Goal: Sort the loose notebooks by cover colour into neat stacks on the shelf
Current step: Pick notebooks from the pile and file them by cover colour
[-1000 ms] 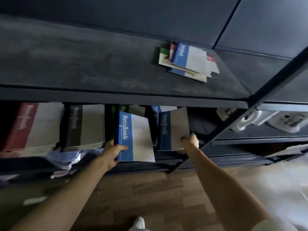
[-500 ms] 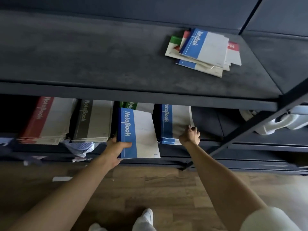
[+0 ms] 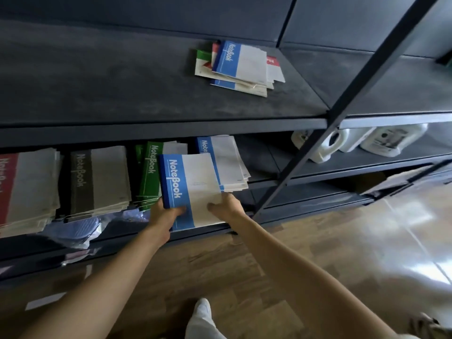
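Dark metal shelving [image 3: 305, 174] fills the head view. At its lower shelf's near edge the left hand [image 3: 163, 216] grips the blue-and-white paper notebook [image 3: 195, 182] by its near left corner, and the right hand [image 3: 228, 205] clasps the near right edge, thumb on the cover. The step looks like filing a blue one. Next it wants sliding right onto the blue notebook stack [image 3: 227, 160] just beyond, edges squared — the mixed loose pile [image 3: 239, 64] on the upper shelf is not yet sorted.
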The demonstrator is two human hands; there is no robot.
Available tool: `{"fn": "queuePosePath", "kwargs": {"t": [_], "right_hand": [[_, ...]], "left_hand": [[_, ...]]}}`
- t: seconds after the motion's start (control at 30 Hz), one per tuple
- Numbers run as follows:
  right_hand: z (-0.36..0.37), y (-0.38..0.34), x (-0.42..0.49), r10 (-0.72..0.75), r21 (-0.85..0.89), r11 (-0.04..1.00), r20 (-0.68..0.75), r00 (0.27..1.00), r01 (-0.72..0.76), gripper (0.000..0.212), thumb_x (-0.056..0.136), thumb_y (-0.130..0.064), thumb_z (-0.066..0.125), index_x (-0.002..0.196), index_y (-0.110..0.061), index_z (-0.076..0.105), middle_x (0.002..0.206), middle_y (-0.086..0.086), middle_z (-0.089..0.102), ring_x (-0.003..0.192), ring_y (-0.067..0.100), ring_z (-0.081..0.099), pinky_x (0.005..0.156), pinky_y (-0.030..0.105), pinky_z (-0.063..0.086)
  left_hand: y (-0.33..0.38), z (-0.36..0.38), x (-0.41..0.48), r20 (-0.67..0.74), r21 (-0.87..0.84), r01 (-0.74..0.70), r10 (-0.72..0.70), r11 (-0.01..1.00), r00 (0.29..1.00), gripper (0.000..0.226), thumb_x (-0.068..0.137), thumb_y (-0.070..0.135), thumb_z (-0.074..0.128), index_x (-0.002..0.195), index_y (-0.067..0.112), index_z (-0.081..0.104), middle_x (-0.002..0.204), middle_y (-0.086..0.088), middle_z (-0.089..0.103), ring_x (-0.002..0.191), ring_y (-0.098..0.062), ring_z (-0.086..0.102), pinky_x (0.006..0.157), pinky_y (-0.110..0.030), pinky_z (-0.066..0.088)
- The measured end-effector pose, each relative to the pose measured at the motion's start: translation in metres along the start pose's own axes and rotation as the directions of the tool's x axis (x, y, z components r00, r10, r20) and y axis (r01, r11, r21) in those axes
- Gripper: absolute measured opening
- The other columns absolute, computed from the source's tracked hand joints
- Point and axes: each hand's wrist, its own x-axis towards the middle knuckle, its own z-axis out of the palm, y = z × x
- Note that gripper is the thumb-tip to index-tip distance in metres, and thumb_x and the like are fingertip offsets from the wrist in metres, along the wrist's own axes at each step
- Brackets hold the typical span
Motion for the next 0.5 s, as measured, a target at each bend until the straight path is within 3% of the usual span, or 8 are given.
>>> {"fn": "queuePosePath", "kwargs": {"t": [0.13, 0.23, 0.3, 0.37, 0.43, 0.5], "right_hand": [[-0.004, 0.016, -0.025, 0.052, 0.072, 0.997, -0.144, 0.988, -0.042, 0.038, 0.087, -0.022, 0.058, 0.122, -0.010, 0.050, 0.116, 0.009, 0.062, 0.105, 0.029, 0.058, 0.078, 0.030, 0.044], [-0.019, 0.028, -0.028, 0.090, 0.095, 0.993, -0.200, 0.976, -0.072, 0.012, 0.085, -0.017, 0.058, 0.094, -0.009, 0.058, 0.100, 0.010, 0.064, 0.092, 0.026, 0.059, 0.070, 0.028, 0.042], [-0.031, 0.033, -0.023, 0.105, 0.137, 0.988, -0.219, 0.970, -0.076, 0.005, 0.084, -0.012, 0.058, 0.082, -0.011, 0.054, 0.089, 0.007, 0.060, 0.085, 0.025, 0.058, 0.069, 0.030, 0.045], [-0.042, 0.034, -0.012, 0.118, 0.183, 0.980, -0.214, 0.970, -0.079, 0.007, 0.084, -0.010, 0.059, 0.090, -0.008, 0.058, 0.088, 0.007, 0.059, 0.083, 0.025, 0.058, 0.069, 0.029, 0.046], [-0.049, 0.037, 0.006, 0.115, 0.204, 0.976, -0.216, 0.970, -0.070, 0.020, 0.083, -0.010, 0.059, 0.102, -0.004, 0.062, 0.093, 0.009, 0.063, 0.085, 0.026, 0.059, 0.069, 0.028, 0.046], [-0.054, 0.040, 0.024, 0.092, 0.180, 0.982, -0.225, 0.970, -0.051, 0.027, 0.083, -0.013, 0.059, 0.108, -0.004, 0.062, 0.102, 0.012, 0.066, 0.093, 0.028, 0.062, 0.072, 0.030, 0.050]], "left_hand": [[-0.006, 0.010, -0.005, 0.054, 0.060, -0.018, 0.015, 0.998, 0.998, 0.039, 0.080, -0.004, 0.068, 0.111, 0.013, 0.053, 0.114, -0.012, 0.062, 0.097, -0.025, 0.056, 0.088, -0.037, 0.046], [-0.002, 0.024, -0.012, 0.081, 0.022, 0.004, -0.006, 1.000, 0.997, 0.037, 0.089, 0.011, 0.063, 0.124, 0.010, 0.052, 0.118, -0.005, 0.057, 0.103, -0.022, 0.052, 0.088, -0.033, 0.040], [0.002, 0.030, -0.012, 0.061, -0.016, 0.076, -0.074, 0.997, 0.995, 0.042, 0.095, 0.026, 0.054, 0.133, 0.010, 0.047, 0.120, 0.001, 0.049, 0.116, -0.024, 0.047, 0.094, -0.033, 0.037], [0.005, 0.032, -0.009, 0.032, -0.060, 0.121, -0.119, 0.991, 0.992, 0.038, 0.097, 0.032, 0.050, 0.130, 0.014, 0.049, 0.125, -0.003, 0.053, 0.117, -0.029, 0.050, 0.098, -0.041, 0.042], [0.008, 0.034, -0.007, 0.007, -0.111, 0.131, -0.131, 0.985, 0.991, 0.021, 0.097, 0.028, 0.052, 0.115, 0.018, 0.053, 0.117, -0.007, 0.058, 0.107, -0.029, 0.055, 0.092, -0.045, 0.049], [0.008, 0.037, 0.001, -0.017, -0.139, 0.112, -0.115, 0.984, 0.993, 0.017, 0.095, 0.019, 0.055, 0.113, 0.019, 0.054, 0.110, -0.008, 0.060, 0.100, -0.028, 0.057, 0.084, -0.042, 0.051]]}}
